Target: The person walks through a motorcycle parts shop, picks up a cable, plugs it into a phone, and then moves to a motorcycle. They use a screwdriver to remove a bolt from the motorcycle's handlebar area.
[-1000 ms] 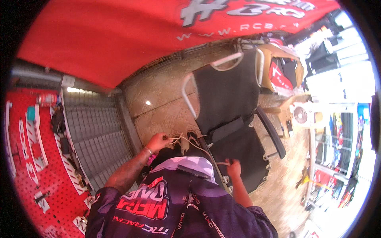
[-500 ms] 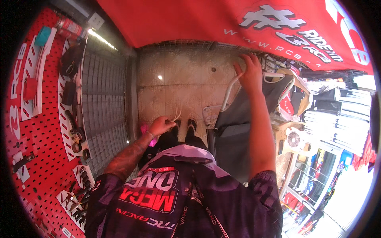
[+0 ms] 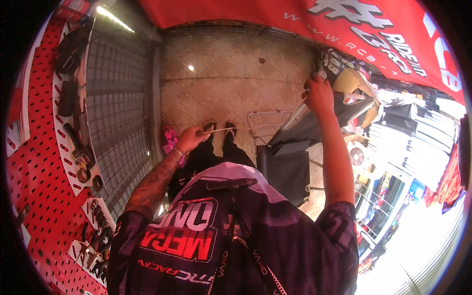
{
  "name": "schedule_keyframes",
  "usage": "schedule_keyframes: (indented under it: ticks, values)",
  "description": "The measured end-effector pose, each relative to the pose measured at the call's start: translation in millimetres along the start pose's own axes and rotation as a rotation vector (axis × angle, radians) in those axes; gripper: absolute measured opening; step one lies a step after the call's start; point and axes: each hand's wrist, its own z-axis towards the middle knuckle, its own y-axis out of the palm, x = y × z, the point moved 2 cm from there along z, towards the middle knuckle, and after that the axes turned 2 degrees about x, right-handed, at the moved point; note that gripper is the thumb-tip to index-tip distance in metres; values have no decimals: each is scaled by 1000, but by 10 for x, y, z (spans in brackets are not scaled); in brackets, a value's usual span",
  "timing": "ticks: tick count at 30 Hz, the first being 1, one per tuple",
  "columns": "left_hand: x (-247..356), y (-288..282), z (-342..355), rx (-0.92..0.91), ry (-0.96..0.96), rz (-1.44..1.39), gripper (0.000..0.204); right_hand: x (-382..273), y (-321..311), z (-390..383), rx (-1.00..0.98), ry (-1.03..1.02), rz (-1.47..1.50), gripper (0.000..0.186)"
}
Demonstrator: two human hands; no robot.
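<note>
My left hand (image 3: 191, 137) is closed on a thin pale cord (image 3: 221, 129), which stretches rightward at about the height of my feet toward the chair. My right hand (image 3: 318, 94) is raised over the top of a black fabric folding chair (image 3: 286, 172) with a pale tubular frame (image 3: 295, 117); its fingers are curled, and what they grip is unclear. Below the cord, my shoes (image 3: 229, 130) stand on tiles. A bright pink item (image 3: 170, 140) lies left of my left hand.
A red pegboard (image 3: 37, 206) with tools and a metal mesh panel (image 3: 118, 98) line the left. A red banner (image 3: 236, 14) hangs ahead. At right are a cardboard box (image 3: 366, 83), a white fan (image 3: 358, 156) and a glass display case (image 3: 383, 196).
My view has swung away from over the chair. My right hand rose from low by the chair to its top, and its spread fingers have since curled. My left hand still holds the cord.
</note>
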Motion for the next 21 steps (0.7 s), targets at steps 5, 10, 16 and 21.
schedule_keyframes:
  ticks: [5, 10, 16, 21]
  values:
    - [-28, 72, -16, -10, 17, 78, 42, 207, 78, -389, 58, 48, 44, 26]
    - [-22, 143, 88, -47, 81, 160, 41, 280, -4, -687, 149, 90, 155, 27]
    - [-36, 180, 296, -111, 113, 209, 37, 147, -353, -1579, 596, 294, 466, 30]
    - [66, 175, 376, -176, 83, 159, 37, 94, -225, -2695, 652, 663, 570, 32]
